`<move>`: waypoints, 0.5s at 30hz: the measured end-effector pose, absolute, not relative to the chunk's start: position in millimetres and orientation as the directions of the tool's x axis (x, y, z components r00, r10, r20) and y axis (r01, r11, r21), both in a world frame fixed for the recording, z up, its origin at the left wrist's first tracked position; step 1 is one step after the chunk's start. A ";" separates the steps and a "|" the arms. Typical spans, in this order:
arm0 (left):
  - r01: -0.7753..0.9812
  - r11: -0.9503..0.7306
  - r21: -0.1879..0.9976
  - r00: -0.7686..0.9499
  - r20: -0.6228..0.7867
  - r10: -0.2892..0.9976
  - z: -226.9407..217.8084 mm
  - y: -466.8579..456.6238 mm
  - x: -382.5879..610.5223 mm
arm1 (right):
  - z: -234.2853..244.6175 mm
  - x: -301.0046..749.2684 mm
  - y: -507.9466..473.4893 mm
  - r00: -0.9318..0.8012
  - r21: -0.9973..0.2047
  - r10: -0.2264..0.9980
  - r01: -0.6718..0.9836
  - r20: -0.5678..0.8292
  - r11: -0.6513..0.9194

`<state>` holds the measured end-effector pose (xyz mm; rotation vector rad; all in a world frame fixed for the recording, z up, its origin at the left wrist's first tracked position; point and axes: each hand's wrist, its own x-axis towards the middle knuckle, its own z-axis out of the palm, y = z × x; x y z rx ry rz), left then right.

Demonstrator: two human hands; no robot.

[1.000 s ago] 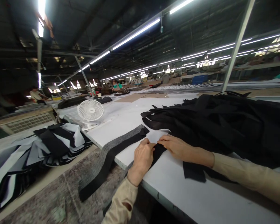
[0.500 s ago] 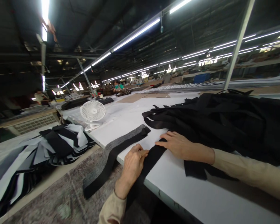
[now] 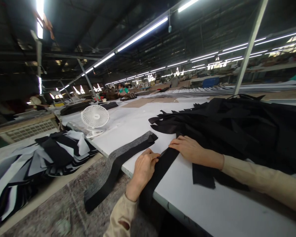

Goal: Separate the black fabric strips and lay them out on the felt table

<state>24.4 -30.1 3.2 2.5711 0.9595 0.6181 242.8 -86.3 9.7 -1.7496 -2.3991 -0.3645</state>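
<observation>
A fanned stack of black, grey and white fabric pieces point(image 3: 55, 153) is lying left of the hands. Nearer, a long grey-and-black fabric strip point(image 3: 124, 154) is overhanging the white-topped desk point(image 3: 199, 207). The left hand point(image 3: 143, 168) is pinching, fingertips closed, the edge of a plain black fabric strip point(image 3: 164, 168) running between the hands. The right hand point(image 3: 190, 149) is resting curled on its farther part, gripping or pressing unclear. Rightward, heaped black fabric point(image 3: 236, 131) is spreading.

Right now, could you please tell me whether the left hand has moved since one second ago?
Yes: judged against the white desk fan, the left hand has shifted slightly left, away from the right hand.
</observation>
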 end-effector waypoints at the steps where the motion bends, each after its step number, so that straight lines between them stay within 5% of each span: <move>1: 0.538 -0.718 0.442 0.678 0.279 0.680 3.0 -30.4 23.0 | 11.9 246.7 -85.5 -0.289 0.134 0.919 0.956 0.267 0.262; 11: 0.558 -0.708 0.433 0.661 0.284 0.695 3.5 -33.8 24.9 | 36.4 239.7 -80.0 -0.332 -0.100 0.797 0.894 0.505 0.436; 15: 0.552 -0.716 0.427 0.681 0.265 0.682 8.8 -35.7 17.5 | 24.2 245.1 -77.3 -0.274 -0.176 0.857 0.908 0.435 0.380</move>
